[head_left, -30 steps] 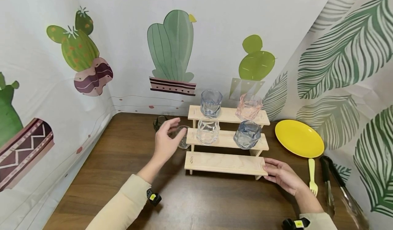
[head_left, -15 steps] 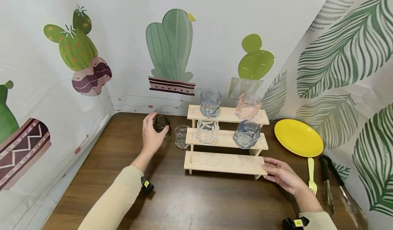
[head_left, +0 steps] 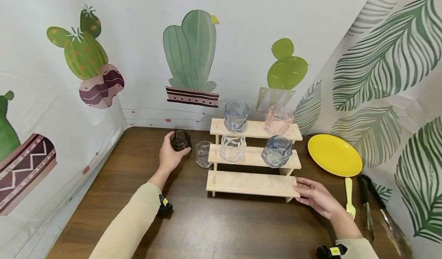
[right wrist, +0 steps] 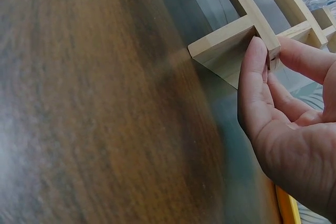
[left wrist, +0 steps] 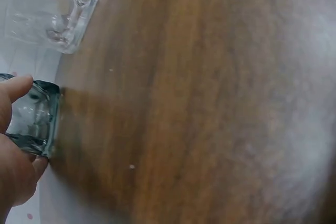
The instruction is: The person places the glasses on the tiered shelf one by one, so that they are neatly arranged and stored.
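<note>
The left hand [head_left: 169,155] has its thumb and fingers curled round a dark, smoky glass tumbler [head_left: 181,140] toward the back of the table, the thumb on one side and fingertips on the other, spread only as wide as the glass between them. The right hand [head_left: 317,197] pinches the end of the lowest step of a three-tier wooden stand [head_left: 253,183], its digits pressed to opposite faces of the thin board. Between the dark tumbler and the stand, a clear tumbler [head_left: 203,154] sits on the table, just beside the middle step. The stand is pale, smooth, fine-grained wood, flat planks on short legs. On its top step are a bluish tumbler [head_left: 236,116] and a pink tumbler [head_left: 279,119]; the middle one bears a colourless tumbler [head_left: 233,147] and a deeper blue tumbler [head_left: 277,151], all see-through with uneven, faceted walls. Near the stand's right end lie a round, glossy yellow plate [head_left: 335,155], a pale yellow fork [head_left: 349,199] and black-handled tongs [head_left: 380,203] with metal arms. The table [head_left: 214,228] is brown wood grain with a soft shine, and white cloth [head_left: 255,5] printed with potted cacti and green feathery leaves hangs around it.
</note>
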Motion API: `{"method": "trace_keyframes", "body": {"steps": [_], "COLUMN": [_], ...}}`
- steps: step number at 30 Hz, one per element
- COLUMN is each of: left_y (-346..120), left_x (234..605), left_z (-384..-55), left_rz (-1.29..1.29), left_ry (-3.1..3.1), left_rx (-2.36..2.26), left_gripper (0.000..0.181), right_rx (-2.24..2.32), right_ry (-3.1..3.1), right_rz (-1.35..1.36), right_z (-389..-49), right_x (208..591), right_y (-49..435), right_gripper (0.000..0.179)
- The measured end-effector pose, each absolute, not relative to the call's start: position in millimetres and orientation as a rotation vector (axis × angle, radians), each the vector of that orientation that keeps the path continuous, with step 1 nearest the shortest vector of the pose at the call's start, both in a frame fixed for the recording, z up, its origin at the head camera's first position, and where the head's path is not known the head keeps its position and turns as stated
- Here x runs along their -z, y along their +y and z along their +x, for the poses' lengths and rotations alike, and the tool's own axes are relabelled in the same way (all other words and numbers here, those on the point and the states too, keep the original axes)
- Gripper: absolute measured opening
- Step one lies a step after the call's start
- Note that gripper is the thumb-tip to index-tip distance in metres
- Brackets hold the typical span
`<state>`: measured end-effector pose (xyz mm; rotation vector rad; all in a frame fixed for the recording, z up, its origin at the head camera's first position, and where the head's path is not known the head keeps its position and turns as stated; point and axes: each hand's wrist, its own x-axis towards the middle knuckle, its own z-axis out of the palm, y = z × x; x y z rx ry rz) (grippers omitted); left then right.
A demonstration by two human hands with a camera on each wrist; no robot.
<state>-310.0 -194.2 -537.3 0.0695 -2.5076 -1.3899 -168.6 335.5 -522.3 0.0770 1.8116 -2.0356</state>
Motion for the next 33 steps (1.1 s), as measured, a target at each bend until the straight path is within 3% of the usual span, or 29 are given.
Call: {"method": "trace_keyframes", "body": {"steps": [18, 33], "left_y": [-200, -207], "left_x": [538, 516], "left_z": [-305, -271], "left_rz": [0.144, 0.091], "left_ry": [-2.474, -2.377], "left_rx": [1.386, 1.373], "left_gripper": [0.088, 0.089], "right_rx": [2.011, 2.03], "right_ry": [1.836, 1.809], "right_rz": [0.075, 0.088], "right_z": [-168, -169], "right_x": [521, 520], "right_y": [335, 334], "right_gripper": [0.055, 0.055]}}
